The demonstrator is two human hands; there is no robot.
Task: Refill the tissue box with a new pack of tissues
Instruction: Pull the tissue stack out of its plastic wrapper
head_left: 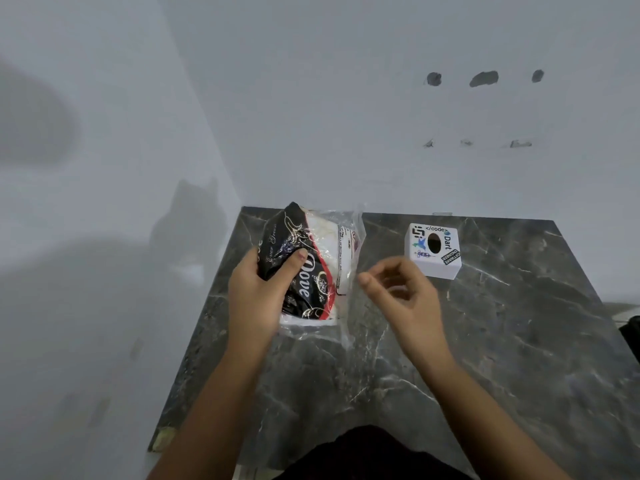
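At the left of the frame, a pale wall point(86, 202) meets the dark marbled desk point(485, 358), which fills the lower middle and right. Just left of centre, the left hand point(258, 292) grips the pack of tissues point(311, 268), thumb laid across its black printed face, fingers wrapped behind. The pack is lifted and tilted, its black end toward the upper left, its white contents showing through clear plastic wrap point(349, 306) that trails down its right side. To the right of the pack, the right hand point(401, 289) hovers empty, fingers loosely curled and half open, thumb tip close to the edge of the wrap; contact cannot be told. Further right, near the desk's far edge, the white tissue box point(433, 251) stands on the desk, well apart from the pack, stickers on top around a dark oval opening.
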